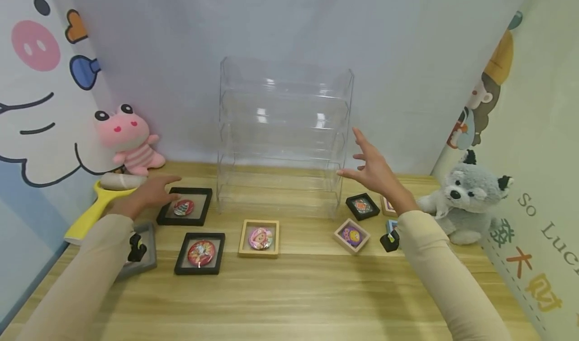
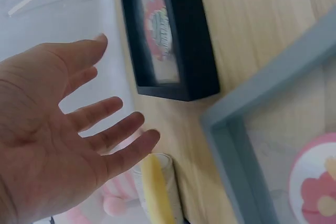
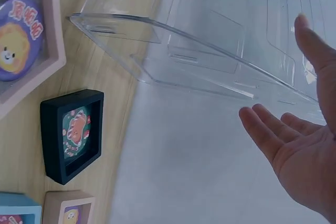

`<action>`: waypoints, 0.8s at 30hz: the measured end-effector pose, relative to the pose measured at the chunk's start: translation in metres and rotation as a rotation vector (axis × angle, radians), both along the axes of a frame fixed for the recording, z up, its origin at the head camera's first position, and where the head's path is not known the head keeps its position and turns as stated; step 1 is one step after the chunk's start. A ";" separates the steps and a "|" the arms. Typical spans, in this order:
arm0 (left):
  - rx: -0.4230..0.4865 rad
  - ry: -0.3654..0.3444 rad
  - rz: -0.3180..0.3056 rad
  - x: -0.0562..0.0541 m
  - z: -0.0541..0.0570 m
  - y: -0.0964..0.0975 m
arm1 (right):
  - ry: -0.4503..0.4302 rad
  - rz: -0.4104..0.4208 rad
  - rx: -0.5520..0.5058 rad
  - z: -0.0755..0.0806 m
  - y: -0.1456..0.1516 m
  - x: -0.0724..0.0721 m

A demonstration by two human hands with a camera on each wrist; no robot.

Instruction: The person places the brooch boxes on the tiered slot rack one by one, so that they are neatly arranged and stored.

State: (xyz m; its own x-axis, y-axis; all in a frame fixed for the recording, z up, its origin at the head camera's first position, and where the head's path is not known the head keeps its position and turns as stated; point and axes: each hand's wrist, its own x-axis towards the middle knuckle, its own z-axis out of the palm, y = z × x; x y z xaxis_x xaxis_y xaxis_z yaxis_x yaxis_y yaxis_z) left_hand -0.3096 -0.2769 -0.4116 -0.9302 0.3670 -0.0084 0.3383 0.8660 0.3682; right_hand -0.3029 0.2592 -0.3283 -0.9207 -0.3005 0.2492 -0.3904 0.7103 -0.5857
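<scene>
A transparent tiered display rack (image 1: 282, 155) stands upright at the back of the table. My right hand (image 1: 375, 170) is raised beside the rack's right edge, fingers spread and holding nothing; in the right wrist view its palm (image 3: 310, 166) faces the rack. My left hand (image 1: 151, 195) hovers near a black frame with a red round badge (image 1: 184, 207), its fingers apart and the palm bare. Below that arm lies a grey frame (image 2: 262, 129), partly hidden by the sleeve in the head view. Another black frame (image 1: 200, 253) and a light wooden frame (image 1: 259, 239) lie in front of the rack.
Smaller framed badges lie at the right: a pale wooden one (image 1: 352, 236), a black one (image 1: 362, 206) and a partly hidden blue one (image 1: 391, 226). A grey plush dog (image 1: 470, 200) sits far right. A pink plush toy (image 1: 131, 140) and a yellow-handled roller (image 1: 92, 212) are at left.
</scene>
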 end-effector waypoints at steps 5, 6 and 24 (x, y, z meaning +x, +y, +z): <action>-0.007 -0.017 -0.018 -0.003 -0.013 -0.008 | -0.030 0.016 0.039 0.000 -0.007 -0.008; -0.012 -0.015 -0.018 -0.004 -0.015 -0.009 | -0.035 0.012 0.048 0.000 -0.008 -0.009; -0.004 -0.121 0.030 -0.012 -0.018 -0.006 | -0.115 -0.028 0.070 -0.021 -0.016 -0.016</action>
